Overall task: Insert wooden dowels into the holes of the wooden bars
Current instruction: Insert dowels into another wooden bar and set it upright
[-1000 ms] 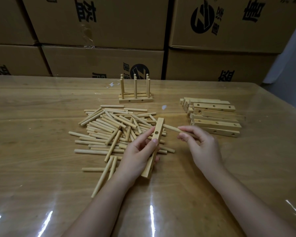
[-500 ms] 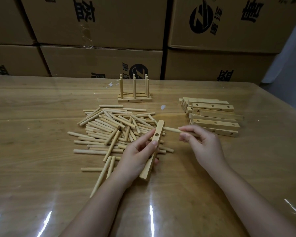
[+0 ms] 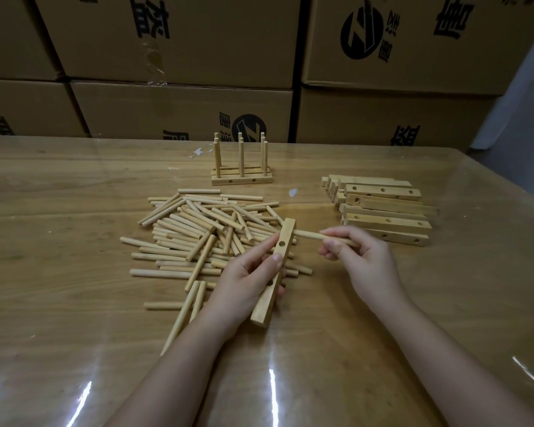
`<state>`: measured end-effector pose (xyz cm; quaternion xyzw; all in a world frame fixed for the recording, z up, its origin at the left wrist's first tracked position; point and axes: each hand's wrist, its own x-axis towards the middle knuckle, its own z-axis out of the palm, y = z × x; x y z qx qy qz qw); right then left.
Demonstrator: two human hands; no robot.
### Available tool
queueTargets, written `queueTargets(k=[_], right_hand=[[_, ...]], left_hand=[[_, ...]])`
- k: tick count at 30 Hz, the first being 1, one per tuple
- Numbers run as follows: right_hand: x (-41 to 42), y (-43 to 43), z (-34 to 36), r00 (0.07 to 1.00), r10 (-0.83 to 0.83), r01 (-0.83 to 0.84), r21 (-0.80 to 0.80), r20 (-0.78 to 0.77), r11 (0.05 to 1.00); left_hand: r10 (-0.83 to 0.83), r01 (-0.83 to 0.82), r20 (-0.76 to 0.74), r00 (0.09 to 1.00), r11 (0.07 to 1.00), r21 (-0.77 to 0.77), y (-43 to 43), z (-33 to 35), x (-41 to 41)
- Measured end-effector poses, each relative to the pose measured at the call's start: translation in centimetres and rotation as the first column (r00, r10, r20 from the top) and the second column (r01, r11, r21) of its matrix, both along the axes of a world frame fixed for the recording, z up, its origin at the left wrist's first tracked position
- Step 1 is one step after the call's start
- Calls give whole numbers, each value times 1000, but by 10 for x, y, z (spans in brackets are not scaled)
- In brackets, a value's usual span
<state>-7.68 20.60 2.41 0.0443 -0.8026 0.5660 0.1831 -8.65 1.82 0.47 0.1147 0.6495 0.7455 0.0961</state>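
Note:
My left hand [image 3: 247, 278] grips a wooden bar [image 3: 282, 241] with round holes along its side, held tilted above the table. My right hand [image 3: 359, 260] pinches a wooden dowel [image 3: 309, 235] that lies level, its left tip touching the right side of the bar near its top end. A heap of loose dowels [image 3: 204, 232] lies on the table to the left, behind my left hand. A stack of drilled bars [image 3: 383, 211] lies to the right, beyond my right hand.
Finished bars with upright dowels [image 3: 241, 167] stand at the back centre of the glossy wooden table [image 3: 290, 349]. Stacked cardboard boxes [image 3: 182, 112] form a wall behind the table. The table's right edge falls away near a grey floor [image 3: 518, 143].
My right hand has brought the dowel leftward until its tip meets the bar's upper end. My left hand and the bar have barely shifted.

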Motion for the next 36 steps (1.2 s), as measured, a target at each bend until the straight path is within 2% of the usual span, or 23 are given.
queueTargets(k=[5, 14, 17, 19, 22, 24, 28, 36], right_hand=[[-1, 0, 1, 1000, 12, -11, -30, 19, 999], [-2, -6, 2, 993, 120, -116, -193, 7, 974], [-2, -5, -1, 991, 130, -129, -51, 24, 990], [-1, -4, -2, 994, 111, -111, 119, 8, 987], [-1, 0, -4, 985, 100, -19, 484, -143, 875], [-1, 1, -3, 971, 128, 27, 628, -200, 778], [3, -2, 0, 950, 144, 118, 743, -278, 659], [7, -12, 6, 906, 101, 287, 774, -410, 565]], left_hand=[[-1, 1, -13, 1000, 999, -36, -1, 0, -1], [42, -42, -85, 995, 999, -2, 1, 0, -1], [19, -25, -74, 997, 997, -78, 1, 0, -1], [-9, 2, -59, 998, 994, -112, 0, 0, -1], [-83, 81, -15, 996, 989, -127, -1, 3, -1], [-120, 117, -19, 993, 986, -115, -1, 3, -1], [-106, 100, -60, 993, 991, -87, 3, 0, -2], [-97, 95, -20, 995, 992, -88, 4, -5, -1]])
